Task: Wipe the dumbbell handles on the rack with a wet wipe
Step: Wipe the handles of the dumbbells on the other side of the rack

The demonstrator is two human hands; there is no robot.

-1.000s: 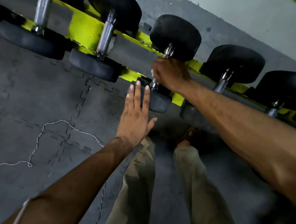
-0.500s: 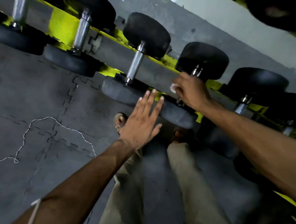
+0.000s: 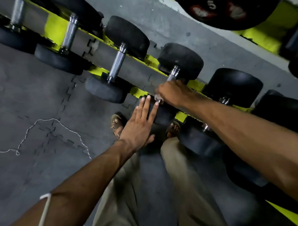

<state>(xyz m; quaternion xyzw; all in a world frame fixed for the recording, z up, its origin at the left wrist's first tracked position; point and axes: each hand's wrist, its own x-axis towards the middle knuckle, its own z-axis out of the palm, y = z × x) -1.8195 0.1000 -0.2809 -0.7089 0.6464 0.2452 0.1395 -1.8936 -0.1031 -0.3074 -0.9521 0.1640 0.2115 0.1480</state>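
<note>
on the yellow rack (image 3: 193, 85), the right hand (image 3: 172, 93) is wrapped round a dumbbell handle (image 3: 173, 74) with a wet wipe (image 3: 157, 97), the handle's axis running away up-right, while the nearer left hand (image 3: 139, 125) lies flat, fingers spread, on its front head (image 3: 163, 115).

A single white numeral "5" can be read on the round face of a black weight plate (image 3: 225, 8) at the far right, amid blurred red and white markings too smeared to make out. No other lettering is readable on the dumbbells or rack.
</note>
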